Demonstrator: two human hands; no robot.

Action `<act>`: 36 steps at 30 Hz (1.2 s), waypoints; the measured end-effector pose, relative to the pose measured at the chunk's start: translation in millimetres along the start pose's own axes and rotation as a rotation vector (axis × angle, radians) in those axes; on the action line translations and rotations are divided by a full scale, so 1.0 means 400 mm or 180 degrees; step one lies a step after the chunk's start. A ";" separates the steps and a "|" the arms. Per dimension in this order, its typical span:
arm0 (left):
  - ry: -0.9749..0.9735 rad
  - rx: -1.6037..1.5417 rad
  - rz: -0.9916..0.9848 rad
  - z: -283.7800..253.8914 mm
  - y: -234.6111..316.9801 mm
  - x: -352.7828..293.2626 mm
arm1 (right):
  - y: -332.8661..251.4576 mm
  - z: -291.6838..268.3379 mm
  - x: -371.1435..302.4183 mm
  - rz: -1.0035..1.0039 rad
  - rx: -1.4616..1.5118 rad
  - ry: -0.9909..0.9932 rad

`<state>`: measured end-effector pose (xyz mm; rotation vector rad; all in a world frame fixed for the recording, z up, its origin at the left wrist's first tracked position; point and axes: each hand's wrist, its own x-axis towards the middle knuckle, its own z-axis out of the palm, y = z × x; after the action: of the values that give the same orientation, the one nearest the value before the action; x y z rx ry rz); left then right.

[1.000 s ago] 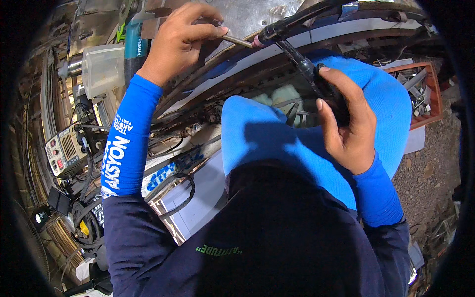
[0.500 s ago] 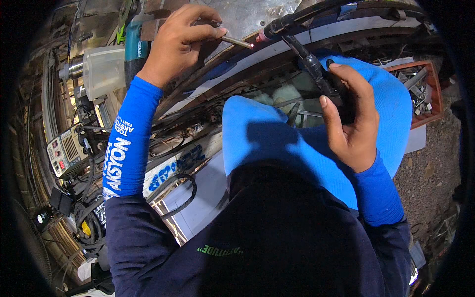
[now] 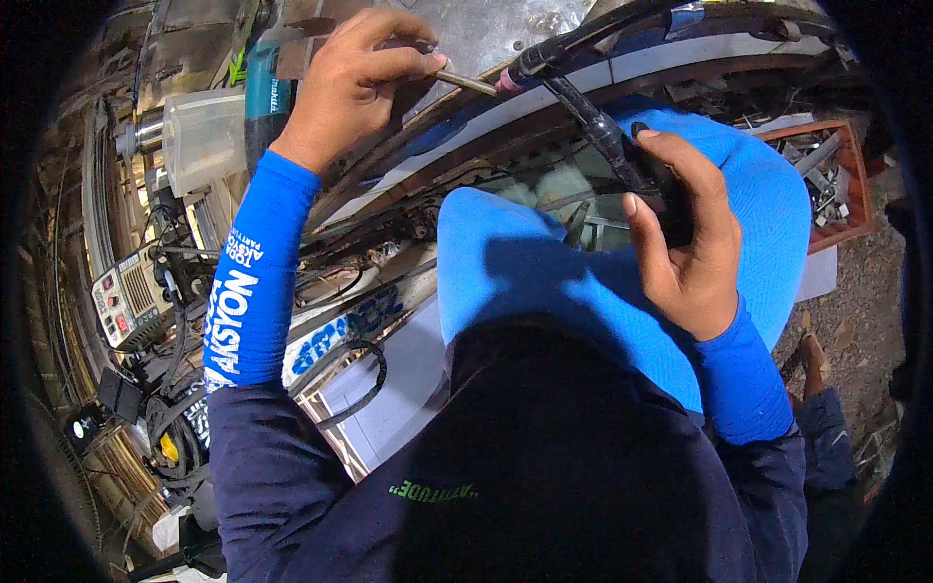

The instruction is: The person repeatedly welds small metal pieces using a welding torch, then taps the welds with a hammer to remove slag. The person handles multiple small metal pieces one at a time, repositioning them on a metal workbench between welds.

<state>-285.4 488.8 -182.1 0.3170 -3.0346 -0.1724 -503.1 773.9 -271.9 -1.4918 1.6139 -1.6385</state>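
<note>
My left hand point(image 3: 355, 83) is at the top, pinching a thin metal rod point(image 3: 466, 83) whose end points right toward the pink tip of a black welding torch point(image 3: 583, 107). My right hand point(image 3: 685, 238) grips the torch's black handle, thumb on top. The torch head lies against a curved metal frame point(image 3: 544, 126) beneath a grey metal sheet point(image 3: 496, 29). Both forearms wear bright blue sleeves. A blue cloth point(image 3: 544, 282) covers the area below the hands.
A teal power tool point(image 3: 260, 97) and a clear plastic container point(image 3: 199, 136) stand at the left. A grey welding machine point(image 3: 131, 296) with cables sits lower left. An orange crate point(image 3: 826, 180) of metal parts is at the right, on gravelly ground point(image 3: 865, 291).
Both hands keep their grips. The right hand and torch handle have shifted slightly; the rod stays near the torch tip.
</note>
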 end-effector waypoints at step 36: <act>0.0033 -0.0030 0.0028 0.006 -0.001 0.005 | 0.016 -0.004 -0.008 0.0154 0.0198 0.0128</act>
<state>-287.4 488.4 -184.4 0.3029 -3.0236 -0.1840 -505.6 775.7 -278.4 -1.3871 1.5923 -1.6866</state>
